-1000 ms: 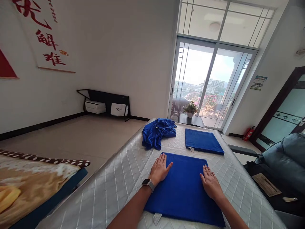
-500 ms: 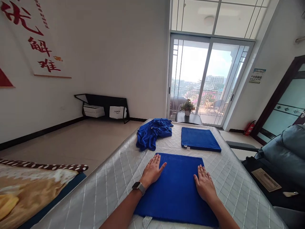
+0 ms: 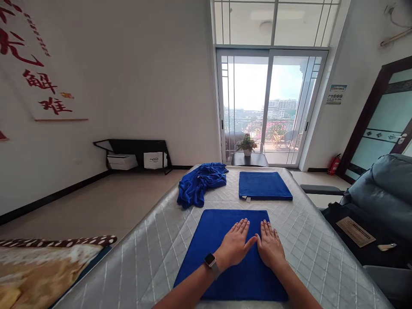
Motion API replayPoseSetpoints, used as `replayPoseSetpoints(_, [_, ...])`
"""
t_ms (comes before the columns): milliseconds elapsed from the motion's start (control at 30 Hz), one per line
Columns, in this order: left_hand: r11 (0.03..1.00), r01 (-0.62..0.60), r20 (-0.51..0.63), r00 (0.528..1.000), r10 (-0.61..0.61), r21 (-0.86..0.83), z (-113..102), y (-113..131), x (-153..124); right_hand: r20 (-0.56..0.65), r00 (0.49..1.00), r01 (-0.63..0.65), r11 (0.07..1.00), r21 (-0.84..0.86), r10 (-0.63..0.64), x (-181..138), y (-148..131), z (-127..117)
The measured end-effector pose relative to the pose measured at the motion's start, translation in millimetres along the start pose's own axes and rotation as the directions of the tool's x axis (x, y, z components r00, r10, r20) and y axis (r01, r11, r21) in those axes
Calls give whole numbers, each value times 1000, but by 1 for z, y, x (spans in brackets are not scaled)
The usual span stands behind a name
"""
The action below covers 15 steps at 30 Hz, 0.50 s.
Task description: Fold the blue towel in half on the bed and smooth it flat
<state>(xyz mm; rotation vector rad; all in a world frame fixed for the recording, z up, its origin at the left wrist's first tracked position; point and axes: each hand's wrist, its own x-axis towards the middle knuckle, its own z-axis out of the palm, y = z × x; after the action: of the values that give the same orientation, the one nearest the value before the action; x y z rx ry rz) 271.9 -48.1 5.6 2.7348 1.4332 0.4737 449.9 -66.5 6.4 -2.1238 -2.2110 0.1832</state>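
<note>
A folded blue towel (image 3: 206, 240) lies flat on the quilted silver-white cover (image 3: 141, 253) in front of me. My left hand (image 3: 234, 244), a watch (image 3: 210, 261) on its wrist, rests palm down on the middle of the towel with fingers stretched out. Flat near the towel's right edge is my right hand (image 3: 270, 244), its fingers extended and its thumb close to the left thumb. Neither hand grips anything. Farther off, a neat stack of folded blue towels (image 3: 265, 185) sits to the right, and a crumpled pile of blue cloth (image 3: 201, 183) to the left.
A potted plant (image 3: 247, 145) stands on a dark chair beyond the far edge, before the sliding glass door. On the right is a grey armchair (image 3: 386, 193) with a cardboard piece (image 3: 355, 231) nearby. A patterned blanket (image 3: 48, 266) lies at lower left.
My left hand has slid right from the towel's left edge to its middle, beside the right hand. The right hand stays near the right edge. The view has turned slightly.
</note>
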Motion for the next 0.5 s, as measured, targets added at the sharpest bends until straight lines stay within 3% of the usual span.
replayPoseSetpoints(100, [993, -88, -14, 996, 87, -75, 13, 42, 19, 22, 999, 44, 998, -54, -43, -2, 3, 1])
replayPoseSetpoints(200, [990, -56, 0, 998, 56, -129, 22, 53, 27, 19, 998, 65, 997, -51, -64, -3, 5, 2])
replayPoseSetpoints(333, [995, -7, -4, 1000, 7, -101, 24, 32, 17, -6, 999, 53, 999, -9, -53, -1, 3, 3])
replayPoseSetpoints(500, [993, 118, 34, 992, -118, 8, 12, -20, -14, -23, 1000, -5, 999, 48, 6, 1, 0, 2])
